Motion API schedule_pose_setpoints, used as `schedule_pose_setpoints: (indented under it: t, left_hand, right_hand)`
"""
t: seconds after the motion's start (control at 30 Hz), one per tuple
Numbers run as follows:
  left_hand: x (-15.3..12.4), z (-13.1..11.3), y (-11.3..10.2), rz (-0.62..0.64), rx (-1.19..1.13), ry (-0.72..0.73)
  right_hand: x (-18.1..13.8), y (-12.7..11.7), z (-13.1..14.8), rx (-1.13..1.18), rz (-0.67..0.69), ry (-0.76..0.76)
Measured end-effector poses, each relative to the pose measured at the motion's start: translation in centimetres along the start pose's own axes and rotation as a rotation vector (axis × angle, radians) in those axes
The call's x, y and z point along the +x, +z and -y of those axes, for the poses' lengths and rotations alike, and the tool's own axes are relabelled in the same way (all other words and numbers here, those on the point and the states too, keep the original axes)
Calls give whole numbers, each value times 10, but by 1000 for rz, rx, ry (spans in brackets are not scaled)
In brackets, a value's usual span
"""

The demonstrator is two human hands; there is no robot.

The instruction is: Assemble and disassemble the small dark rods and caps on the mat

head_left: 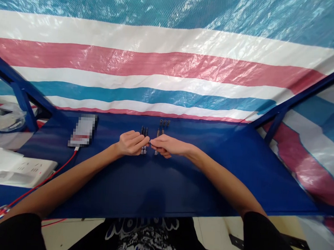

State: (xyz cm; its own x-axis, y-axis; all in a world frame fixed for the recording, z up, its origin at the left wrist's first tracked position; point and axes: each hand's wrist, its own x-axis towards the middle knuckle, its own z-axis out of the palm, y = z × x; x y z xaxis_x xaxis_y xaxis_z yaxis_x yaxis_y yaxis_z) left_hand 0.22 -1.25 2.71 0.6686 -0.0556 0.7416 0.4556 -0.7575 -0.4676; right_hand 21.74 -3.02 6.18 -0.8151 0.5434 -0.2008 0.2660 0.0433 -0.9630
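Observation:
My left hand (pixel 134 142) and my right hand (pixel 167 144) meet fingertip to fingertip above the blue table. Both are closed in a pinch, and the small thing between the fingertips is mostly hidden. Partly behind my left hand lie dark, slim, pen-like pieces (pixel 146 131) with clear or silvery lower ends. Thin brownish metal pieces (pixel 158 132) lie side by side behind my right hand, which covers their middles. Farther back, three small metal clip- or ring-like parts (pixel 164 122) rest in a row.
A phone (pixel 82 131) lies at the left, a red cable (pixel 65 163) plugged into it. A white power strip (pixel 37 170) sits at the left edge of the blue table (pixel 118 189). Striped plastic sheeting (pixel 170 65) hangs behind, and blue metal struts (pixel 279 116) slant at both sides.

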Motion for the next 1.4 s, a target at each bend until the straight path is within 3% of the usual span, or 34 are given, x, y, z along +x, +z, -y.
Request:
schedule_pose_setpoints:
  t: [0.07,0.13,0.3,0.37,0.43,0.53,0.63,0.73,0.8,0.87,0.93,1.03,1.17,1.23,1.3,1.4]
  left_hand:
    - [-2,0,1,8,-17,-2]
    - [-3,1,3,74,-64,-52]
    - [7,5,7,499,-327,-495]
    - [15,7,6,636,-477,-637]
    - [21,8,3,708,-578,-666]
    - [22,6,-2,671,-427,-577]
    - [19,5,-5,570,-261,-369]
    - [16,6,-7,549,-216,-201]
    - [15,8,-9,546,-210,-112]
    - [16,9,-11,548,-218,-57]
    - [17,10,-12,555,-221,-57]
    - [19,10,-10,579,-226,-181]
    - [22,6,-5,671,-282,-481]
    - [23,5,-4,678,-298,-540]
    - [22,4,-5,624,-272,-488]
    - [23,4,-10,525,-195,-264]
  right_hand:
    - [2,-1,-4,116,46,39]
    - [4,-1,-5,6,-25,43]
    - [7,7,-4,-968,-531,37]
    - [8,12,-7,-1263,-556,17]
    - [10,15,-11,-1418,-508,11]
    - [14,18,-14,-1406,-415,77]
    - [14,17,-12,-1259,-395,139]
    - [11,13,-8,-1015,-381,73]
    - [8,8,-7,-772,-254,-13]
    - [5,3,-5,-537,-81,-22]
    - [3,1,-3,-422,5,-2]
    - [4,3,0,-575,-166,8]
    - [10,13,-6,-1123,-542,38]
    - [12,18,-12,-1299,-568,21]
    - [15,21,-17,-1320,-544,53]
    - [17,22,-19,-1173,-515,91]
